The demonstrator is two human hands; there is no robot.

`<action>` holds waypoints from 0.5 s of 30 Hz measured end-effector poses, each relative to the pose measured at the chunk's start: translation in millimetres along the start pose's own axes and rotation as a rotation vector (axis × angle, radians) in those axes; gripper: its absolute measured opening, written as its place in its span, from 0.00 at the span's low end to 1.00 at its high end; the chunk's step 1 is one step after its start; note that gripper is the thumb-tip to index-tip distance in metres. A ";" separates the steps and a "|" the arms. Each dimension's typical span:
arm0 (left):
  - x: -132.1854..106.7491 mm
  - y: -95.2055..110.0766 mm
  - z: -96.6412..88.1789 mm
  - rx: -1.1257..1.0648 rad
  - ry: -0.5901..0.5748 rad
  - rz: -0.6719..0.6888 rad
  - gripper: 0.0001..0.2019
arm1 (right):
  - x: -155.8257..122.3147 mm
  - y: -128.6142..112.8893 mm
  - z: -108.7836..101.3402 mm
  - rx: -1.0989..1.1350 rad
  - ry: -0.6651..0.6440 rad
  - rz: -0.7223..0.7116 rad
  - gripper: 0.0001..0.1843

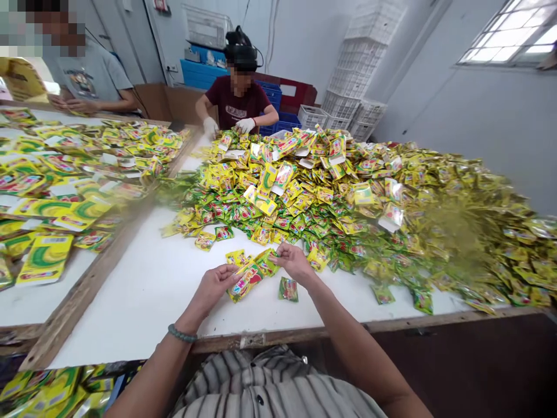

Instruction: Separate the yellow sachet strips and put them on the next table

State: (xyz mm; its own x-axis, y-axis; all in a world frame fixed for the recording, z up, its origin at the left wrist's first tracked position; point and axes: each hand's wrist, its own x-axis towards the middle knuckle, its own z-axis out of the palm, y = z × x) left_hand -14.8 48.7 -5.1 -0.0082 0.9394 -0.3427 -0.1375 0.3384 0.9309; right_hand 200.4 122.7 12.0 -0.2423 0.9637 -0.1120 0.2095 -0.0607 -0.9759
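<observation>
- Evidently for steadiness, the left hand [216, 284] pinches the near side of a yellow box [248, 281] between thumb and fingers, tilting its far end towards two o'clock.
- At that end, the right hand [293, 261] pinches a green packet [268, 262]; whether those fingertips also grip the box, I cannot tell. This slant probably suits the right hand's reach.
- Taking the box as the clock's centre, a loose packet [288, 289] lies apart at three o'clock, on the white table [143, 273].
- From twelve round to three o'clock spreads a heap of packets [304, 209], presumably placed within easy reach.
- Around nine to ten o'clock, beyond a wooden strip [100, 273], lie flat boxes [43, 258]; the strip seems meant to hold the two lots apart.
- At twelve o'clock, behind the heap, a co-worker's white gloves [246, 125] touch packets.
- Bold, colourful letters run along the held box, perhaps starting with S; the rest is unreadable. One flat box carries a barcode [55, 240]. Lettering on the co-worker's maroon shirt [237, 110] is too small to read.
</observation>
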 end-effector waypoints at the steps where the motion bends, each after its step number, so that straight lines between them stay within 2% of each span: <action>1: -1.9 -0.6 0.9 -0.018 -0.006 -0.004 0.27 | -1.0 -2.8 -2.3 -0.053 -0.006 -0.003 0.26; 5: -6.0 0.0 4.0 -0.058 -0.039 -0.007 0.26 | -2.8 -15.5 -5.7 -0.165 -0.017 -0.012 0.24; 10: -5.1 3.6 3.1 -0.004 -0.135 -0.008 0.28 | -1.1 -20.2 0.8 -0.026 -0.060 -0.038 0.24; 13: -5.4 1.8 5.0 -0.016 -0.158 -0.035 0.30 | -5.6 -18.0 6.2 -0.100 0.024 -0.108 0.22; 15: -6.5 0.0 9.1 -0.073 -0.144 -0.033 0.30 | -11.5 -16.6 9.5 -0.196 0.091 -0.205 0.19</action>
State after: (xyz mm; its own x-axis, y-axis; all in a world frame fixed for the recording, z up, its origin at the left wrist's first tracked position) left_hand -5.8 43.1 -1.7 0.1388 0.9279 -0.3461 -0.2075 0.3689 0.9060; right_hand 190.7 110.1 27.8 -0.2142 0.9706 0.1095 0.3459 0.1802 -0.9208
